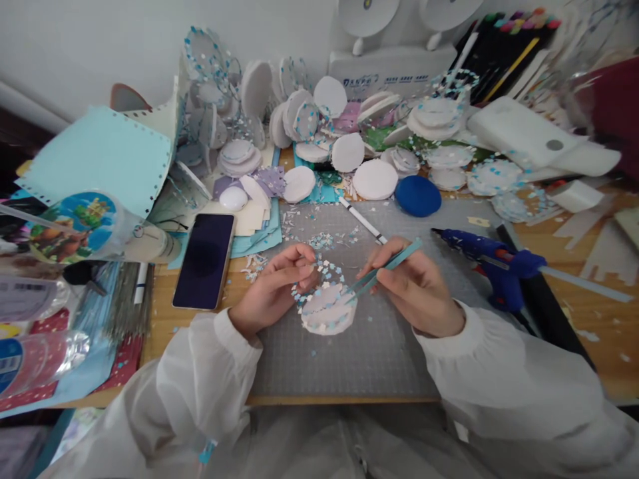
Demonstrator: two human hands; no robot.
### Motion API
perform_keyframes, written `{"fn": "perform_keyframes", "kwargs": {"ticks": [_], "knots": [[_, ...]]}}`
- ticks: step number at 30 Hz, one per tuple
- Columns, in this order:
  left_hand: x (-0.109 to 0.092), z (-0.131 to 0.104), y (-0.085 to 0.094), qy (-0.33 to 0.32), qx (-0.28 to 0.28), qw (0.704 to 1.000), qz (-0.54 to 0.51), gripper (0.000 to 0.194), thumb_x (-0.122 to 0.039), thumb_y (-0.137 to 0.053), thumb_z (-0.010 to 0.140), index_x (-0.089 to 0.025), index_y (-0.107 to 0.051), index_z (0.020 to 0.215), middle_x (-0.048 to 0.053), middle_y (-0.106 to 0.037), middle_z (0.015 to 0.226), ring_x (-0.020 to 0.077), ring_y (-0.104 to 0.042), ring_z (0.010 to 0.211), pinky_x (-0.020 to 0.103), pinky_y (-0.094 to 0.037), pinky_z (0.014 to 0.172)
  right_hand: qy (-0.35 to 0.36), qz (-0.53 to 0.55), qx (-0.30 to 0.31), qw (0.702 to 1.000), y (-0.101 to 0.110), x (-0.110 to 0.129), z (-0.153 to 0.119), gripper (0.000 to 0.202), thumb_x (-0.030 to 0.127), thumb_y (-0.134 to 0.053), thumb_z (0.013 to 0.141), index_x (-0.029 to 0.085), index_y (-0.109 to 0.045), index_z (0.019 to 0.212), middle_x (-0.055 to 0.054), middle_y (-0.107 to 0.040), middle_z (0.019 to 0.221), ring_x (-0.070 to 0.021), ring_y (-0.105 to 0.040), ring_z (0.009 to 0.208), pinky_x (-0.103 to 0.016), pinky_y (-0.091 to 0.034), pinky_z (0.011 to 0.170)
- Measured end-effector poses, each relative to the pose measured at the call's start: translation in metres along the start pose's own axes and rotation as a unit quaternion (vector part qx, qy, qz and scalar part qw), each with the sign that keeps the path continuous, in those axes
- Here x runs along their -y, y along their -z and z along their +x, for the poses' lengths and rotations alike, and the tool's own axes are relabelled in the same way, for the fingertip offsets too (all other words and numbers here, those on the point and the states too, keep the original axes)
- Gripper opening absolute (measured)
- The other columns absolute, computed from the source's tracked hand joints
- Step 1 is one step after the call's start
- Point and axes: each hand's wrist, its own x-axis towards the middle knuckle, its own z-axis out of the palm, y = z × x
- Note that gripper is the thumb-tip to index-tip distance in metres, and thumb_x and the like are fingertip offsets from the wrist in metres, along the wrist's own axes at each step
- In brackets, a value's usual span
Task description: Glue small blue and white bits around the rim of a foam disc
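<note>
Right hand gripping tweezers, long axis running upper right to lower left, tips on white disc, left hand pinching disc rim, apparently, on grey mat, counter centre.

Craft workbench, grey cutting mat, blue glue gun, heaped white foam discs, marker pens, paper scraps

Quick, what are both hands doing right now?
Left hand: fingers closed on the edge of the white disc.
Right hand: closed, holding tweezers at the disc.
</note>
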Motion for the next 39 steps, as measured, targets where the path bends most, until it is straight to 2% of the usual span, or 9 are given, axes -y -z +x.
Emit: {"fn": "perform_keyframes", "kwargs": {"ticks": [11,18,22,30,39], "knots": [[0.0002,0.0,0.0003,0.017,0.005,1.0,-0.002,0.011,-0.02,-0.066,0.079,-0.016,-0.057,0.085,-0.005,-0.044,0.054,0.0063,-0.04,0.05,0.019,-0.032,0.054,-0.005,-0.013,0.014,1.0,-0.0008,-0.0043,0.0008,0.009,0.026,-0.068,0.082,0.024,-0.061,0.087,-0.002,-0.07,0.085,-0.0157,-0.065,0.078,-0.027,-0.048,0.058],[-0.0005,0.0,0.0006,0.022,0.006,1.0,-0.004,0.01,-0.019,-0.064,0.08,-0.016,-0.058,0.086,-0.005,-0.046,0.055,0.006,-0.039,0.049,0.018,-0.033,0.054,-0.029,0.005,0.027,0.999,-0.002,-0.0068,0.0012,0.012,0.026,-0.071,0.08,0.023,-0.061,0.087,-0.002,-0.072,0.085,-0.0155,-0.067,0.078,-0.028,-0.052,0.063],[0.0003,0.0003,0.0013,0.021,0.007,1.0,-0.002,0.009,-0.018,-0.064,0.08,-0.016,-0.058,0.086,-0.005,-0.045,0.055,0.0061,-0.039,0.05,0.018,-0.033,0.054,-0.042,0.012,0.026,0.999,-0.0033,-0.0078,0.0022,0.012,0.025,-0.072,0.079,0.023,-0.062,0.085,-0.002,-0.073,0.084,-0.0146,-0.067,0.074,-0.027,-0.051,0.059],[-0.0003,0.001,0.0002,0.022,0.001,1.0,0.004,0.011,-0.02,-0.065,0.079,-0.016,-0.058,0.085,-0.005,-0.044,0.054,0.0065,-0.04,0.05,0.019,-0.033,0.054,-0.072,-0.007,0.001,0.997,-0.0028,-0.0057,0.0007,0.02,0.036,-0.075,0.075,0.023,-0.06,0.079,-0.001,-0.072,0.072,-0.0135,-0.058,0.058,-0.027,-0.042,0.048],[-0.0003,0.0011,0.0008,0.023,0.0,1.0,0.0,0.011,-0.02,-0.065,0.079,-0.016,-0.057,0.085,-0.005,-0.042,0.053,0.0071,-0.039,0.05,0.021,-0.032,0.055,-0.074,0.018,-0.018,0.997,-0.0059,-0.0014,0.0036,0.024,0.041,-0.077,0.071,0.025,-0.06,0.075,0.0,-0.071,0.07,-0.0143,-0.056,0.054,-0.029,-0.04,0.048]]}}
